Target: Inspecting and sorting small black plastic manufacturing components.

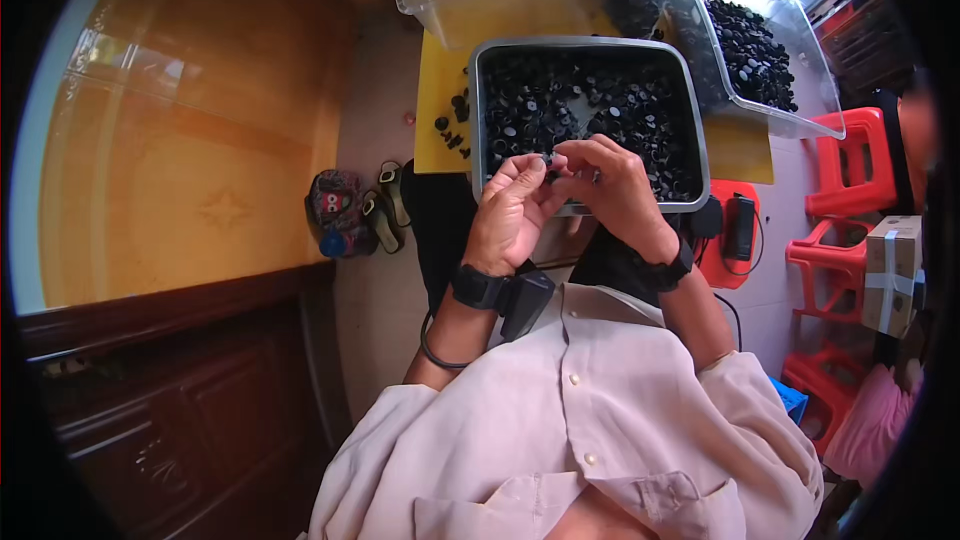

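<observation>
A small, pale-tipped dark piece (547, 158), mostly hidden by fingers, is above the near edge of the grey rectangular tray (701, 145). The left hand (512, 215) pinches it; the right hand (618, 188) meets it there, its grip unclear. Small round black parts (545, 105) lie inside the tray; a clear plastic bin (768, 113) stands beyond its far right corner.

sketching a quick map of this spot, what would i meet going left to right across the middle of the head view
Wooden panel, patterned bag, sandals, left hand, right hand, red stool with a black device on it, cardboard box.
</observation>
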### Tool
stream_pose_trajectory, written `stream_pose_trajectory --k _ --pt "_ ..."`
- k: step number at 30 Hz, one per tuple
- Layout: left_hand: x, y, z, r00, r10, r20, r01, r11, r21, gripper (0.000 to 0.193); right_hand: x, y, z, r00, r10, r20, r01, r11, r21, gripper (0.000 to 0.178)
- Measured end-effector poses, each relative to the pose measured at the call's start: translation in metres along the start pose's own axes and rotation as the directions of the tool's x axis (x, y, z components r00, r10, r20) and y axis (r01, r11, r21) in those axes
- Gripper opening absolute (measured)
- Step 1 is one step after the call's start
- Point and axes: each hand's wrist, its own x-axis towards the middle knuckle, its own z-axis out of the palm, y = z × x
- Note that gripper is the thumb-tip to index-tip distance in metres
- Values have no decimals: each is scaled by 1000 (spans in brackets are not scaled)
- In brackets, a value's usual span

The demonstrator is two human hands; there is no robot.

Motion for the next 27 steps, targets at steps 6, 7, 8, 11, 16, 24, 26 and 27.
stream_pose_trajectory --k 6,7,8,11,16,24,26,27 --pt "0 2 0 999 -21 24 22 999 -49 8 2 14 15 984 -88 -156 125 963 240 22" --pt "0 1 0 999 -38 16 38 998 -46 8 2 15 18 977 -102 -186 161 928 337 21" --pt "-2 2 0 998 -61 3 61 997 -42 8 2 16 21 966 -114 -233 207 879 429 20" --pt "0 -1 2 999 -42 -18 41 998 -40 13 -4 17 18 982 88 -168 46 749 660 17" --pt "-2 0 8 1000 9 9 -9 997 79 19 -7 28 -2 968 189 -164 -13 693 721 12" --pt "-10 -2 17 993 111 -46 -83 911 404 26 -21 26 -1 981 189 -31 -95 622 777 12" --pt "-10 -5 18 972 235 -7 -201 844 498 27 -22 26 -3 980 197 -18 -103 587 803 11" --pt "-10 -6 18 969 247 11 -220 841 494 27 -23 27 -4 983 181 4 -111 582 806 11"
